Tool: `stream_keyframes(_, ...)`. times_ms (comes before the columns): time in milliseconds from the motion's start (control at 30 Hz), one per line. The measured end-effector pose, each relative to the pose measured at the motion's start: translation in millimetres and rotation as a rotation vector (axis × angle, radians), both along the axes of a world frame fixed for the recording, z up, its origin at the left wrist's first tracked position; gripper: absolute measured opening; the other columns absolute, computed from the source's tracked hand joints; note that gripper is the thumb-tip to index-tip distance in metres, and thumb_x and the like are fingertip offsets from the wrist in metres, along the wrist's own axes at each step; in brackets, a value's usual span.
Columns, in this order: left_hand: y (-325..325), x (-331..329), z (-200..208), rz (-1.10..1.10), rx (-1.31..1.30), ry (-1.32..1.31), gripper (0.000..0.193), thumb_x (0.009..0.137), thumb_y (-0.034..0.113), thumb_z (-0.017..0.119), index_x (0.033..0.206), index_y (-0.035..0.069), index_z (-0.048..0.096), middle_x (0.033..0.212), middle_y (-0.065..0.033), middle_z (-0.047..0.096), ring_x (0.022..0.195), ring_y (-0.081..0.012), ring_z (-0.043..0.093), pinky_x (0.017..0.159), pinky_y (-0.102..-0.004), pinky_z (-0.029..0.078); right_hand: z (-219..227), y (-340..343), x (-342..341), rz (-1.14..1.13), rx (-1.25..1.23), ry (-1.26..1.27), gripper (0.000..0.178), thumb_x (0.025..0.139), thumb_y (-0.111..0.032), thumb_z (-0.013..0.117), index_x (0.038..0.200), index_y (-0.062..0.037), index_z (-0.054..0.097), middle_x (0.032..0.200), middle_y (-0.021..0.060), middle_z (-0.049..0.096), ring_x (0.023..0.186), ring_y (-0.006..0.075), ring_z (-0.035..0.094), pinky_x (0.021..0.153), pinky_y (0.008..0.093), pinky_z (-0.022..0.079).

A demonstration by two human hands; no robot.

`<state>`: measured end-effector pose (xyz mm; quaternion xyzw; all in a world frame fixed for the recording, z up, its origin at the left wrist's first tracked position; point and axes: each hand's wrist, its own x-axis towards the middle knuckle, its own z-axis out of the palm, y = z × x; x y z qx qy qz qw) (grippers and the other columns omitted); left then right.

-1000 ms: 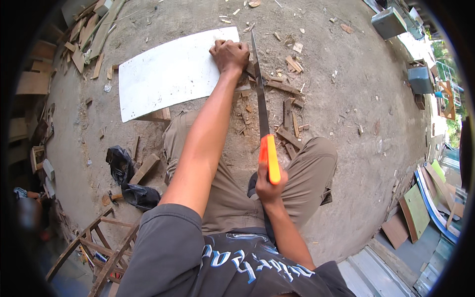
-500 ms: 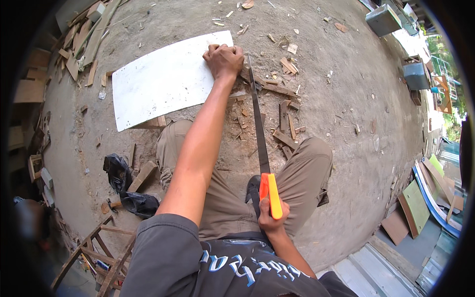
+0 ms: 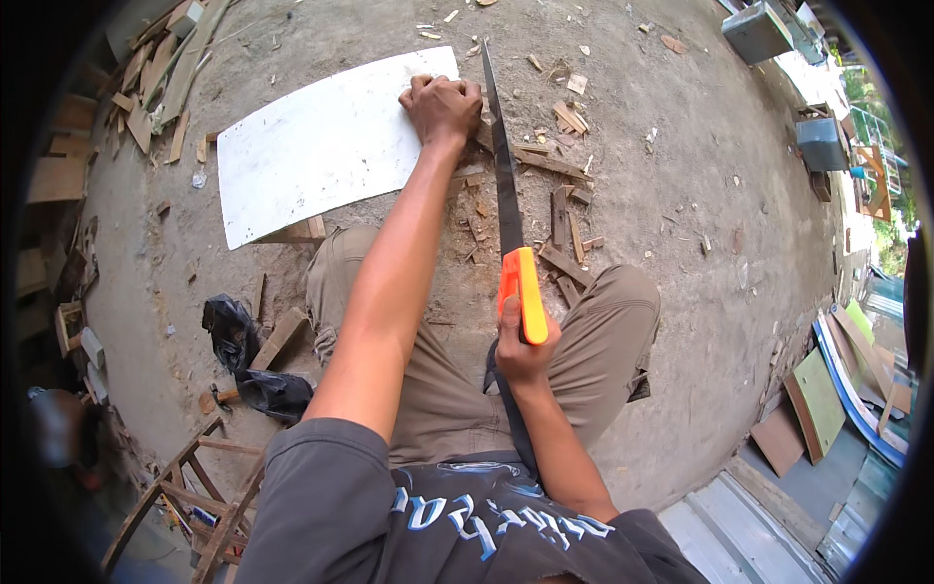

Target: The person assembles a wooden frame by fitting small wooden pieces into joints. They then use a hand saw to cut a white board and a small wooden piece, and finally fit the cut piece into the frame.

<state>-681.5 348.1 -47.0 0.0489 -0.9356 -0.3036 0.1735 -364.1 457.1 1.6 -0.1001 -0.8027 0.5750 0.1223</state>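
My right hand (image 3: pixel 523 348) is wrapped round the orange and yellow handle of a handsaw (image 3: pixel 508 200). The dark blade points away from me, with its tip beyond my left hand. At the right end of a white board (image 3: pixel 311 146), my left hand (image 3: pixel 444 109) is closed with its fingers curled at the edge, just left of the blade. The board lies raised on pieces of wood, partly seen under its near edge. Whether the teeth touch the board is hidden by my hand.
Wood offcuts (image 3: pixel 559 214) lie scattered right of the saw, between my knees and beyond. A black plastic bag (image 3: pixel 232 334) and a hammer (image 3: pixel 226 397) are by my left leg. A wooden frame (image 3: pixel 204 496) stands lower left; planks (image 3: pixel 190 83) are piled far left.
My right hand has pushed the saw forward, away from me, so its tip reaches farther past my left hand. My left hand stays at the board's edge.
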Motion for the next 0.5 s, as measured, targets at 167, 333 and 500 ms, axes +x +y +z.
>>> stream_keyframes(167,-0.5,3.5,4.2,-0.009,0.021,-0.038,0.035,0.083,0.029,0.053,0.064,0.007,0.073,0.083,-0.0081,0.073,0.104,-0.0244,0.054,0.103,-0.0412,0.029,22.5,10.9,64.3,0.024,0.072,0.075,0.027,0.096,-0.013,0.058,0.072,-0.0007,0.057,0.054,0.0017,0.051,0.046,0.0118,0.051,0.047,0.0285,0.04)
stream_keyframes(333,4.3,-2.6,-1.9,0.023,0.036,-0.027,0.034,0.082,0.028,0.054,0.061,0.009,0.072,0.082,-0.0069,0.073,0.1,-0.0233,0.054,0.104,-0.0411,0.029,9.2,1.6,-16.3,-0.022,0.019,-0.012,0.018,0.09,-0.005,0.064,0.075,-0.0002,0.057,0.053,0.0077,0.045,0.041,0.0189,0.047,0.042,0.0342,0.037)
stream_keyframes(500,-2.8,-1.7,0.4,-0.005,0.039,-0.023,0.038,0.083,0.031,0.053,0.059,0.008,0.071,0.08,-0.0047,0.073,0.103,-0.0242,0.054,0.103,-0.0431,0.03,21.0,9.7,61.9,0.042,0.071,0.026,0.025,0.096,-0.01,0.058,0.073,0.0011,0.059,0.055,0.0026,0.053,0.047,0.0118,0.053,0.046,0.0274,0.04)
